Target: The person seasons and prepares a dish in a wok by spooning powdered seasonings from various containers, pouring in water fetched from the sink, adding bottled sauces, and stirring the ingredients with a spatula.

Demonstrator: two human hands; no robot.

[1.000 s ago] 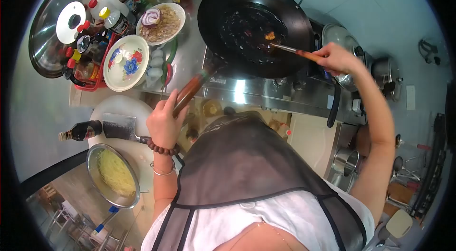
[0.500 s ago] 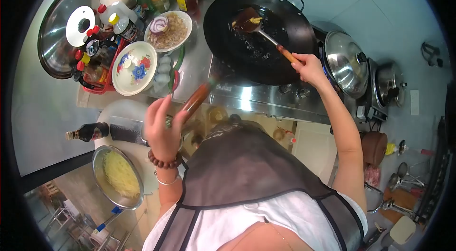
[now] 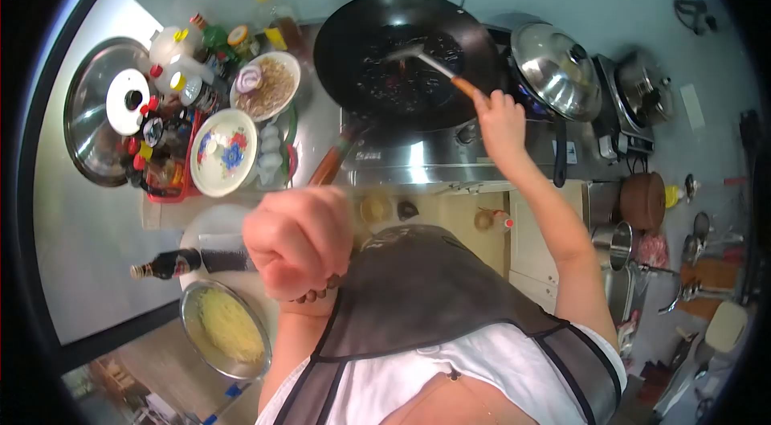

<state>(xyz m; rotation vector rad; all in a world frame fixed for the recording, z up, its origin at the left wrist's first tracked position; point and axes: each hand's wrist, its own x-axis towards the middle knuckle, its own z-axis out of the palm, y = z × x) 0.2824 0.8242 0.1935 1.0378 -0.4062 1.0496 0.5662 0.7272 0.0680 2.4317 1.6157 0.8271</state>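
Observation:
My right hand (image 3: 503,126) is closed around the wooden handle of a spatula (image 3: 438,67). The spatula's metal head dips into dark, bubbling liquid (image 3: 393,87) inside a large black wok (image 3: 462,31). My left hand (image 3: 299,236) is a fist raised close to the camera, with a beaded bracelet partly hidden behind it. No object shows in that fist. Beyond it, the wok's wooden handle (image 3: 332,160) sticks out towards me, its near end close to the fist in view. I cannot see any contact between them.
A floral lidded bowl (image 3: 210,176), a bowl of chopped food with onion (image 3: 273,91) and several eggs (image 3: 270,153) stand on the left. Bottles fill a red basket (image 3: 191,184). A lidded pan (image 3: 554,71) sits right of the wok. A metal bowl of pale shreds (image 3: 229,328) is lower left.
My left hand has gone from loosely curled fingers to a fist, nearer the camera. My right hand has shifted the spatula; the brown mass and yellow bits on its head no longer show.

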